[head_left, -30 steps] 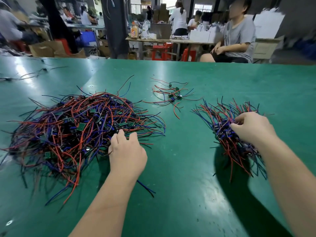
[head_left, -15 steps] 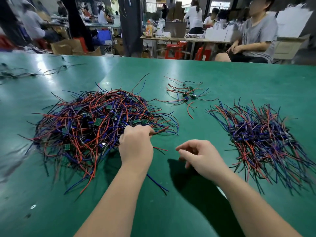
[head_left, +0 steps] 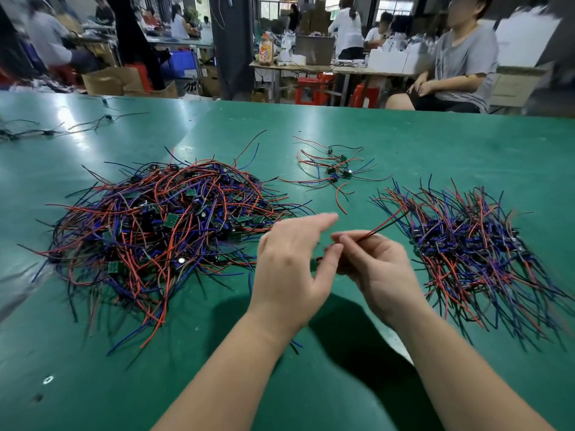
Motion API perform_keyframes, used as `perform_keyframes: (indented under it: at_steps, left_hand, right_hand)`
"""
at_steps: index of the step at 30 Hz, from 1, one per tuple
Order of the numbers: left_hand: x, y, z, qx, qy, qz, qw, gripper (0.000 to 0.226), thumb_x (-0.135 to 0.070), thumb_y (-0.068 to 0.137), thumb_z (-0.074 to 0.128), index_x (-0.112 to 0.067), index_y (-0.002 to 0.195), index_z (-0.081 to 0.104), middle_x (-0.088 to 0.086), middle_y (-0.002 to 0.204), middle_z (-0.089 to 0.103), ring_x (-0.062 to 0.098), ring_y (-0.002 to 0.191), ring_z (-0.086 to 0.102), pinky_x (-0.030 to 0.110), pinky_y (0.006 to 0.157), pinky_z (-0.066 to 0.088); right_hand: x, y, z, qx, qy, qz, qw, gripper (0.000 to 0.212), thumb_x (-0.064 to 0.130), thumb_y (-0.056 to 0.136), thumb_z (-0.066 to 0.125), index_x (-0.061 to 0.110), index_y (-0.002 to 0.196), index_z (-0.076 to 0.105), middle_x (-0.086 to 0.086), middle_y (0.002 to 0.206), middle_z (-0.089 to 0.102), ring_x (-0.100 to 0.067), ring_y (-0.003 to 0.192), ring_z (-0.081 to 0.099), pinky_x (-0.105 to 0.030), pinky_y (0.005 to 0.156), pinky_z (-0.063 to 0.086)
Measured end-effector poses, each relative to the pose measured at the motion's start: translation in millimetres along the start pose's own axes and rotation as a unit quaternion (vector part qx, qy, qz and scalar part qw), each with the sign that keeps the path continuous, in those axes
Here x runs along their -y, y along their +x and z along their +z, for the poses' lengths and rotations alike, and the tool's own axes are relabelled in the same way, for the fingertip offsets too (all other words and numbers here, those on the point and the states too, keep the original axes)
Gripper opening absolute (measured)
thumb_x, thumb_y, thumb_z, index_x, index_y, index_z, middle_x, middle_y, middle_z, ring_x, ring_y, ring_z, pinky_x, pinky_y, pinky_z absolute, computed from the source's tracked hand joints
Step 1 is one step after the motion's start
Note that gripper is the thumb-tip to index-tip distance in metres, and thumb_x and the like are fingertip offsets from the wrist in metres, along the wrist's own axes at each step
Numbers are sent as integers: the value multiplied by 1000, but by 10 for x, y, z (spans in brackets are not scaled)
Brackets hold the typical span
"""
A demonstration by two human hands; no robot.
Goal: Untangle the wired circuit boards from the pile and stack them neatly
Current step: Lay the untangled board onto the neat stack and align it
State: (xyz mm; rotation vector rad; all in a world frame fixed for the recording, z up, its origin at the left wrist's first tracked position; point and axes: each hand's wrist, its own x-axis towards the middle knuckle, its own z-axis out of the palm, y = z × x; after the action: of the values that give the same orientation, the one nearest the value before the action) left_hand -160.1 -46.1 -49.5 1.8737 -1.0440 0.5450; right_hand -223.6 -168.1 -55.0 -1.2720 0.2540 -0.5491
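Over the green table (head_left: 435,144), between pile (head_left: 161,225) and stack (head_left: 473,250), our right hand (head_left: 382,269) pinches one red-and-black wire pair (head_left: 387,221) while our left hand (head_left: 289,269) hovers open-fingered beside it, so we judge it best to straighten the leads and lay them parallel atop the stack.

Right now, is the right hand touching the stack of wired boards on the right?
No; the right hand is apart from that stack, pinching a red-and-black wire pair.
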Motion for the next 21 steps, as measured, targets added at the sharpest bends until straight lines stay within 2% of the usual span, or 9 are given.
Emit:
perform_keyframes:
  at_steps: [3,5,8,11,13,16,18,19,21]
  left_hand:
    - [78,8,-10,117,-8,-98,988,57,-41,84,65,-19,135,51,-7,113,67,17,101,59,39,98,40]
    - [111,-7,15,157,-35,-101,982,44,-36,85,68,-20,125,61,-8,103,71,16,93,65,40,95,44]
    - [92,-25,49,152,-90,-96,980,21,-29,86,68,-19,105,73,-6,93,74,9,87,67,32,87,49]
    - [83,-38,64,128,-134,-103,977,16,-25,89,64,-19,100,74,-7,87,74,2,81,64,16,76,48]
    - [62,-21,64,125,-180,-139,966,14,-24,93,60,-22,95,74,-9,78,73,1,75,65,16,72,50]
    - [-8,29,30,137,-316,-217,913,17,-30,93,56,-26,87,72,-6,69,72,5,66,65,21,69,53]
    - [-53,54,-15,165,-394,-268,863,21,-37,82,59,-22,81,73,-1,71,73,9,59,62,21,60,53]
    - [-76,55,-39,186,-434,-302,828,21,-37,77,63,-19,79,74,1,73,73,9,54,61,21,54,51]
    - [-115,52,-67,233,-511,-383,733,20,-33,72,68,-16,80,75,0,74,73,6,47,58,18,43,47]
  right_hand:
    - [100,37,-113,-44,62,16,997,19,20,75,59,10,90,65,-4,69,70,-10,54,62,-16,54,49]
    - [140,43,-148,-54,91,28,994,21,19,76,58,10,94,64,-3,69,70,-9,53,61,-14,53,49]
    - [176,41,-154,-53,128,40,990,23,15,73,60,11,96,64,-1,71,70,-6,54,60,-13,53,49]
    - [196,31,-165,-39,124,48,990,26,8,68,64,11,94,66,-2,76,72,-6,57,62,-13,53,48]
    - [201,18,-168,-35,94,59,993,23,9,67,65,14,89,69,-2,77,73,-6,58,63,-14,52,48]
    - [222,4,-158,-41,53,52,996,21,15,66,67,15,87,68,-2,73,73,-8,61,66,-15,53,49]
    - [238,3,-156,-52,43,31,997,23,15,66,67,14,89,67,-2,71,73,-9,60,67,-16,54,50]
    - [245,3,-155,-55,44,22,997,24,15,66,67,14,90,66,-3,70,73,-9,61,67,-16,54,50]
    - [252,4,-146,-58,62,13,996,27,14,66,67,13,94,64,-4,69,72,-8,61,67,-16,54,51]
